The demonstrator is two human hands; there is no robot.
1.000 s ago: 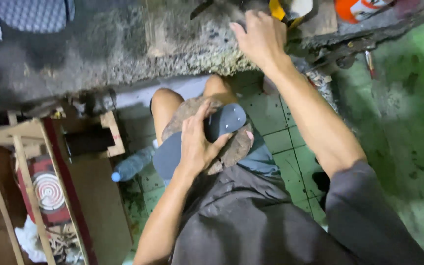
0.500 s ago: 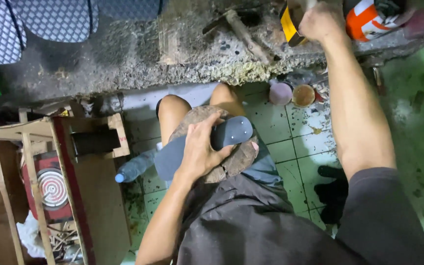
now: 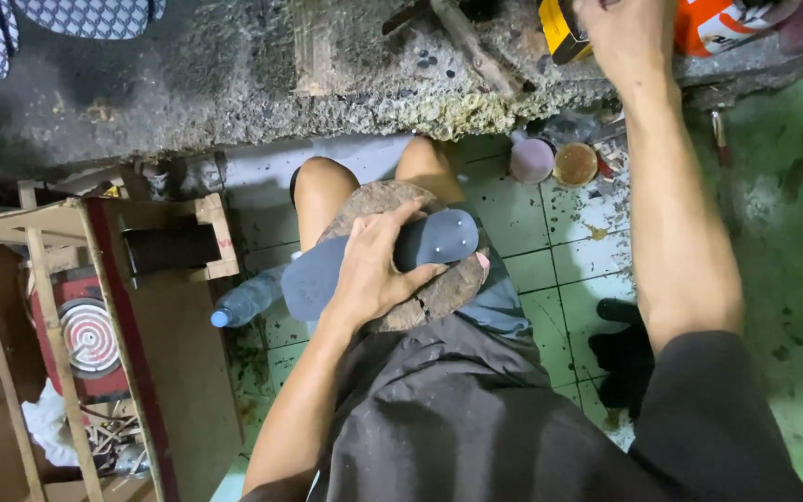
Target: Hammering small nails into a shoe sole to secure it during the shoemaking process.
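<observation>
A dark grey rubber shoe sole lies across a round, worn brown block that rests on the person's lap, above the bare knees. Its surface looks plain apart from a few small pale dots near the rounded right end; no upper and no fresh work on it is visible, so the job seems at an early stage, with the sole only held in place.

The left hand lies flat over the middle of the sole, fingers spread and curled lightly over its far edge, thumb pointing right, pinning it to the block. The forearm runs up from the lower left, elbow bent.

The right arm stretches straight to the far right, where the right hand reaches onto the rough, glue-crusted bench beside a yellow and black container. Whether it grips anything cannot be told, since the fingers are cut off by the frame.

On the tiled floor below the bench stand two small round pots; a plastic bottle lies at left near a wooden frame.
</observation>
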